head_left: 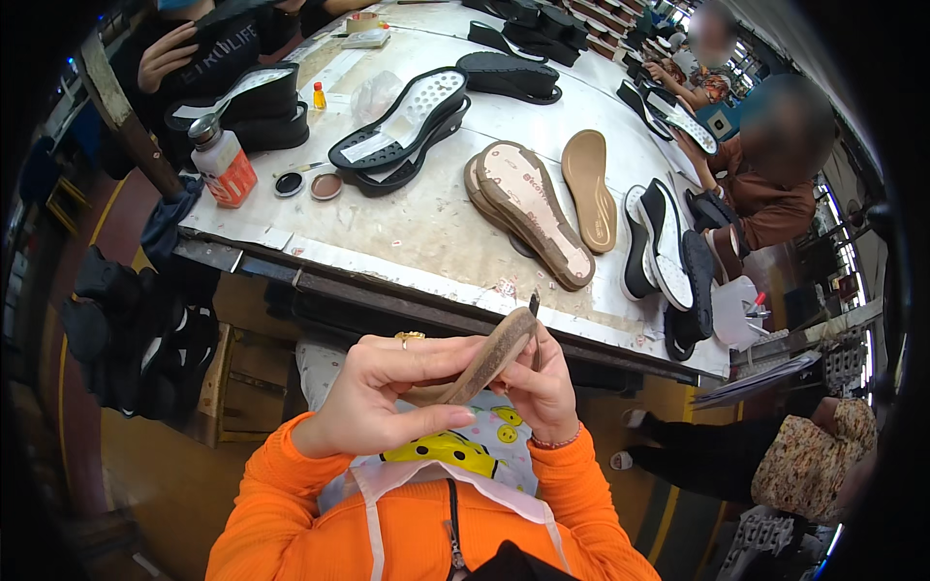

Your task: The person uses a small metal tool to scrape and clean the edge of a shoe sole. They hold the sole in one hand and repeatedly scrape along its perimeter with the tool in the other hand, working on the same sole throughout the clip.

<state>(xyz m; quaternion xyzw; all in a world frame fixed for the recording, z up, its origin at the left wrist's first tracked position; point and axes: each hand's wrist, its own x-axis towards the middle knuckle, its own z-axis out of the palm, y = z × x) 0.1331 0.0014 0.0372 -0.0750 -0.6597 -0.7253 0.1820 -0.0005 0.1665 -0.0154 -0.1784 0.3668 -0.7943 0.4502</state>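
An orange bottle (225,165) with white label stands at the table's left edge; a small yellow bottle (319,96) behind.

Even, fairly bright overhead light fell on the worktable (426,232) beyond the hands, leaving only soft shadows under the soles, while daylight glared at the far right. Straight edges bowed toward a black fisheye rim. Below the hands, the lap area was dimmer.

Matt, rough, perhaps cork-like tan sole (489,358); scuffed, stained pale tabletop (426,228); glossy black rubber soles (402,121).
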